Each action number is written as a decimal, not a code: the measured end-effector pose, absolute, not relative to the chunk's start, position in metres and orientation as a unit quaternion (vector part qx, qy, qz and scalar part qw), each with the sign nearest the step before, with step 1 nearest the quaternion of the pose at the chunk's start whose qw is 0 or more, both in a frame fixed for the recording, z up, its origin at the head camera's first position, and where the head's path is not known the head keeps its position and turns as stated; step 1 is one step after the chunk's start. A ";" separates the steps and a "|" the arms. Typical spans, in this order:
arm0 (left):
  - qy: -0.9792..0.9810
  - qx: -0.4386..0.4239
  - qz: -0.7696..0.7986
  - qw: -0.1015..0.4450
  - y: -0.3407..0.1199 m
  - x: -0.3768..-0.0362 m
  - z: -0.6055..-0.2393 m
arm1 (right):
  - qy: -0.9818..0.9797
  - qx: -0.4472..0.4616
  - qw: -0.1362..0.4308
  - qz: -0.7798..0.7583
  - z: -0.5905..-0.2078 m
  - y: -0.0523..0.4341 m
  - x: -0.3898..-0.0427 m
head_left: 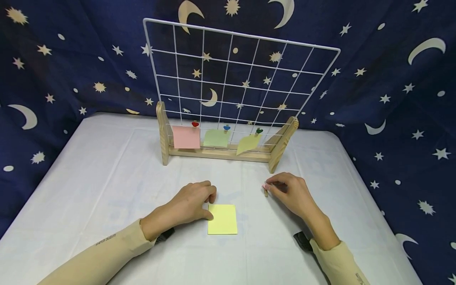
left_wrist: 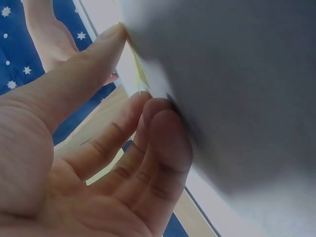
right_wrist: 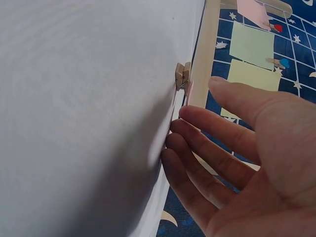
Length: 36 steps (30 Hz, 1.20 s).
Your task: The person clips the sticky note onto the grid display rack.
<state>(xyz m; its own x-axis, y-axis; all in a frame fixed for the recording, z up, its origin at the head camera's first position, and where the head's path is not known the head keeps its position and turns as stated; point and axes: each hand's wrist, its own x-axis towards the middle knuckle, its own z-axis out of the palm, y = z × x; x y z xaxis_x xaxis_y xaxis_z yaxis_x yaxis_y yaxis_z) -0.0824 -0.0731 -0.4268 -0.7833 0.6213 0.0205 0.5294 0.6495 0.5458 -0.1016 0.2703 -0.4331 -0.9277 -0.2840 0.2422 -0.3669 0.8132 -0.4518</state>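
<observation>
A person sits at a table [head_left: 107, 178] covered in white cloth, both forearms reaching forward in tan sleeves.

A small wooden clothespin [head_left: 265, 192] lies on the cloth just in front of the right hand [head_left: 290, 194]. It rests near the right foot of a wooden stand, its long axis running roughly toward and away from the person. In the right wrist view the clothespin [right_wrist: 182, 76] sits just beyond the fingertips [right_wrist: 173, 140], which rest on the cloth. The fingers are loosely bent and close to the pin; whether they touch it cannot be told.

The left hand [head_left: 190, 204] rests palm down, fingers curled, thumb and fingertips at the upper left corner of a square yellow sticky note [head_left: 222, 219] lying flat near the table's middle.

Behind both hands stands a white wire grid [head_left: 235, 75] in the wooden stand [head_left: 217, 152], with a pink note [head_left: 186, 137] and two green notes [head_left: 216, 138] clipped along its bottom row.
</observation>
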 end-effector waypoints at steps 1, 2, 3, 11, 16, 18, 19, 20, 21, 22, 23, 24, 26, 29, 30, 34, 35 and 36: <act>0.903 0.319 0.276 0.085 -0.073 -0.082 -0.427 | -0.949 0.171 0.082 0.252 -0.433 0.270 -0.101; 0.901 0.320 0.279 0.085 -0.073 -0.082 -0.427 | -0.949 0.172 0.082 0.252 -0.434 0.270 -0.101; 0.901 0.321 0.280 0.085 -0.072 -0.082 -0.427 | -0.949 0.173 0.083 0.252 -0.434 0.270 -0.101; 0.895 0.323 0.296 0.085 -0.072 -0.081 -0.428 | -0.949 0.176 0.081 0.250 -0.434 0.269 -0.101; 0.893 0.320 0.304 0.094 -0.072 -0.082 -0.428 | -0.948 0.179 0.077 0.253 -0.434 0.269 -0.101; 0.892 0.320 0.304 0.097 -0.072 -0.083 -0.428 | -0.948 0.180 0.077 0.252 -0.434 0.269 -0.101; 0.891 0.321 0.305 0.096 -0.072 -0.083 -0.428 | -0.948 0.180 0.078 0.252 -0.434 0.269 -0.101; 0.891 0.324 0.304 0.095 -0.072 -0.083 -0.428 | -0.947 0.182 0.079 0.251 -0.435 0.269 -0.101; 0.891 0.325 0.304 0.093 -0.072 -0.084 -0.428 | -0.947 0.183 0.080 0.252 -0.435 0.269 -0.101; 0.890 0.328 0.304 0.090 -0.072 -0.084 -0.429 | -0.947 0.184 0.082 0.251 -0.435 0.269 -0.101; 0.889 0.330 0.303 0.088 -0.072 -0.085 -0.430 | -0.947 0.184 0.083 0.251 -0.435 0.269 -0.101; 0.889 0.333 0.304 0.085 -0.072 -0.085 -0.430 | -0.946 0.186 0.083 0.251 -0.435 0.269 -0.101; 0.887 0.337 0.304 0.081 -0.072 -0.085 -0.431 | -0.946 0.188 0.085 0.250 -0.435 0.269 -0.101; 0.886 0.339 0.307 0.081 -0.072 -0.086 -0.432 | -0.946 0.190 0.083 0.249 -0.435 0.269 -0.101; 0.885 0.339 0.307 0.080 -0.072 -0.086 -0.432 | -0.946 0.191 0.083 0.249 -0.436 0.269 -0.101; 0.885 0.340 0.309 0.080 -0.072 -0.086 -0.433 | -0.948 0.187 0.080 0.247 -0.435 0.269 -0.101; 0.885 0.340 0.309 0.079 -0.072 -0.086 -0.433 | -0.948 0.184 0.079 0.246 -0.435 0.269 -0.100; 0.885 0.340 0.310 0.079 -0.072 -0.086 -0.433 | -0.949 0.181 0.077 0.246 -0.435 0.269 -0.100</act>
